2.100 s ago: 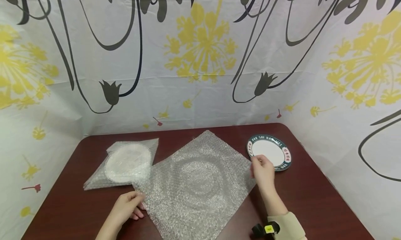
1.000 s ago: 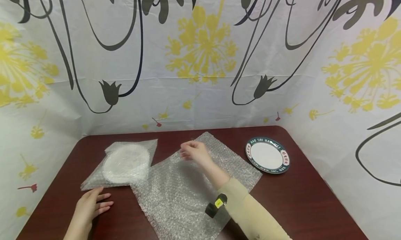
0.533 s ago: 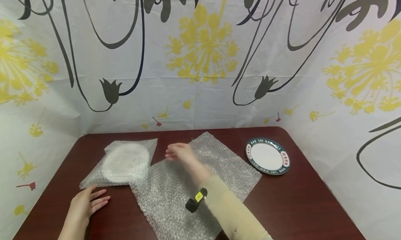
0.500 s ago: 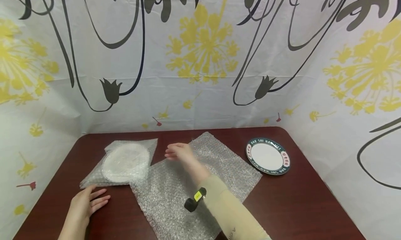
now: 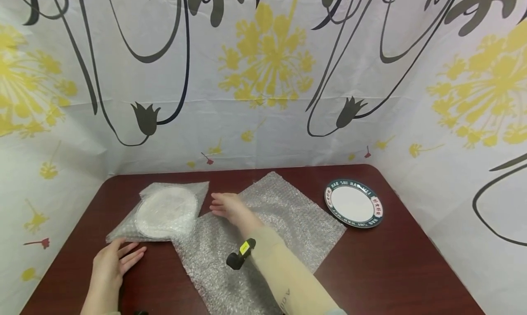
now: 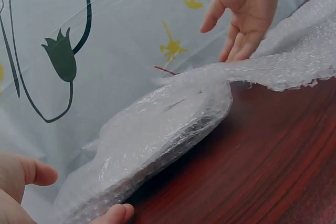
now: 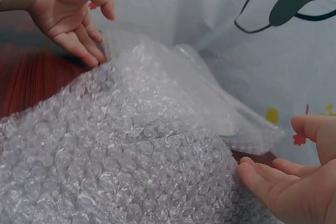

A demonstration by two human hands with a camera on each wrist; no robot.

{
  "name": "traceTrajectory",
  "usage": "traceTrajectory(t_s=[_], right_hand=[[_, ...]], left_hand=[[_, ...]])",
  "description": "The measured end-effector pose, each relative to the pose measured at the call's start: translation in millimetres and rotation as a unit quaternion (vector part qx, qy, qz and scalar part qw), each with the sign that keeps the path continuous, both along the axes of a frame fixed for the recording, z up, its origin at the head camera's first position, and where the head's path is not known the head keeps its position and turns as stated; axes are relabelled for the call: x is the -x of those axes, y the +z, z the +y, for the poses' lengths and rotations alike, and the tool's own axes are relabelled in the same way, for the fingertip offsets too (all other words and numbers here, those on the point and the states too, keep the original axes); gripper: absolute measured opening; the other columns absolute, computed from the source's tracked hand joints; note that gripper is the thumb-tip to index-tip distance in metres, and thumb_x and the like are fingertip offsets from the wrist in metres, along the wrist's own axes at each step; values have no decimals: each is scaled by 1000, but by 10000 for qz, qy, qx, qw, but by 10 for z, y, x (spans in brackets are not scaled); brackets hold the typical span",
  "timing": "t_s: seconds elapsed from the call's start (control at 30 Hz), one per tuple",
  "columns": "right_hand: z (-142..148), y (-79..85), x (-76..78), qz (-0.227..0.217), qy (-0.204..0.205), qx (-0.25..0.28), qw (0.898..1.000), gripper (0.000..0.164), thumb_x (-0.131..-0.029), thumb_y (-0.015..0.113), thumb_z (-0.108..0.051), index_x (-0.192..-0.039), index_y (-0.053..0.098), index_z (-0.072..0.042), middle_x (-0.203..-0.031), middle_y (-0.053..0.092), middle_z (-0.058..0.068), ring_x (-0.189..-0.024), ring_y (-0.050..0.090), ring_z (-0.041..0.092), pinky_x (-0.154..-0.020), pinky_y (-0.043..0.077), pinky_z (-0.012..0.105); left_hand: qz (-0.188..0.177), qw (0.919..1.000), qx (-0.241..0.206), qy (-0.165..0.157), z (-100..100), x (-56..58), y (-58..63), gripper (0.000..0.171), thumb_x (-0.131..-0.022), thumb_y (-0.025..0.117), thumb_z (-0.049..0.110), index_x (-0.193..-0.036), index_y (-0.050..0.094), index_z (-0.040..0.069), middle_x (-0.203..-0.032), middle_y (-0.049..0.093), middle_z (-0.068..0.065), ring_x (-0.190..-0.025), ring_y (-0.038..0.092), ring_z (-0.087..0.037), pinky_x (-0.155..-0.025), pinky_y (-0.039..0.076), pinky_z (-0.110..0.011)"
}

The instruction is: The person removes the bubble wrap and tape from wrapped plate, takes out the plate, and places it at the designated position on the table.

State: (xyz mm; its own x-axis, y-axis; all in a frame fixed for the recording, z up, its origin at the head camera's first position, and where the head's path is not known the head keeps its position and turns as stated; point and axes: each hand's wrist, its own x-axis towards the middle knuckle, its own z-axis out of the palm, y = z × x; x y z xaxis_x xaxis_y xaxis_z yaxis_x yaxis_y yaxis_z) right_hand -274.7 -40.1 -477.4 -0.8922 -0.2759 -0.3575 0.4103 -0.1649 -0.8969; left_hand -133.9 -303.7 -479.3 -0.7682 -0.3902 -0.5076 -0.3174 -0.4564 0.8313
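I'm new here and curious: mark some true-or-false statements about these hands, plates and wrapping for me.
1. The left hand and the right hand are both near the bubble-wrapped plate. True.
2. The green-rimmed plate lies unwrapped. True.
3. The beige sleeve extends over the bubble wrap sheet. True.
4. The bubble wrap sheet is rolled up. False: it is spread out.
5. The right hand holds the green-rimmed plate. False: the two are apart.

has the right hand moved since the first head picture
Yes: judged against the printed plate in the head view, the right hand has moved left, away from it and toward the wrapped round item.
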Motion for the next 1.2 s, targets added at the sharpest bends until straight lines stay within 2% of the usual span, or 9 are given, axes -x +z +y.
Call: traceTrajectory(t_s=[0.13, 0.33, 0.43, 0.5, 0.63, 0.8, 0.93, 1.07, 1.2], right_hand=[[-51, -13, 21, -163, 166, -89, 9997, 53, -94, 60, -13, -135, 40, 14, -122, 53, 32, -110, 58, 38, -89, 50, 39], [-150, -26, 22, -355, 382, 42, 9986, 51, -95, 59, -13, -134, 42, 13, -125, 52, 32, -114, 55, 39, -94, 46, 40], [-191, -23, 13, -302, 497, -5, 9983, 48, -95, 58, -13, -133, 44, 13, -122, 54, 31, -113, 57, 38, -93, 47, 40], [-212, -18, 4, -281, 567, -53, 9980, 47, -95, 58, -13, -132, 45, 14, -120, 56, 29, -111, 58, 37, -93, 47, 40], [-238, 2, -16, -224, 678, -156, 9973, 47, -94, 58, -13, -131, 45, 14, -117, 58, 27, -109, 59, 36, -93, 47, 39], [-256, 14, -19, -174, 773, -184, 9967, 47, -94, 58, -12, -130, 45, 15, -115, 59, 24, -110, 59, 35, -94, 47, 39], [-258, -1, -12, -145, 812, -250, 9963, 45, -92, 61, -11, -127, 49, 15, -110, 62, 20, -107, 61, 33, -92, 48, 37], [-257, -29, -9, -26, 859, -408, 9955, 41, -89, 64, -8, -123, 54, 13, -105, 65, 16, -101, 63, 29, -88, 50, 35], [-270, -36, -15, 64, 894, -462, 9949, 40, -87, 65, -4, -122, 54, 13, -103, 65, 15, -98, 65, 28, -86, 51, 35]], left_hand=[[-29, 9994, -211, 269, 1, 32, -14, 47, -100, 40, 22, -141, 24, 7, -84, 56, -2, -77, 70, -26, -79, 53, -40], [31, 9979, -572, 315, -8, 26, -10, 28, -100, 43, 21, -125, 37, 12, -94, 53, -5, -78, 69, -26, -81, 53, -39], [35, 9970, -726, 252, -2, 26, -5, 42, -100, 42, 23, -140, 30, 15, -107, 45, -8, -79, 69, -26, -84, 52, -38], [29, 9966, -800, 199, 0, 31, -6, 57, -100, 42, 24, -150, 15, 17, -112, 41, -9, -80, 69, -25, -85, 51, -37], [77, 9961, -879, 81, -7, 45, -8, 75, -99, 45, 24, -153, -7, 18, -110, 43, -8, -80, 69, -24, -87, 50, -35], [168, 9957, -914, -2, -4, 64, -16, 78, -99, 47, 26, -153, -8, 18, -120, 35, -10, -80, 68, -19, -89, 49, -32], [120, 9965, -824, 48, 25, 93, -18, 78, -97, 51, 27, -154, -3, 17, -127, 31, -9, -77, 67, -16, -89, 49, -30], [154, 9982, -565, -114, 61, 119, -15, 77, -98, 50, 25, -153, -2, 12, -143, 23, -14, -77, 65, -11, -90, 48, -29], [253, 9983, -356, -382, 95, 126, -25, 77, -99, 47, 22, -152, -8, 10, -144, 20, -14, -79, 64, -10, -90, 48, -30]])
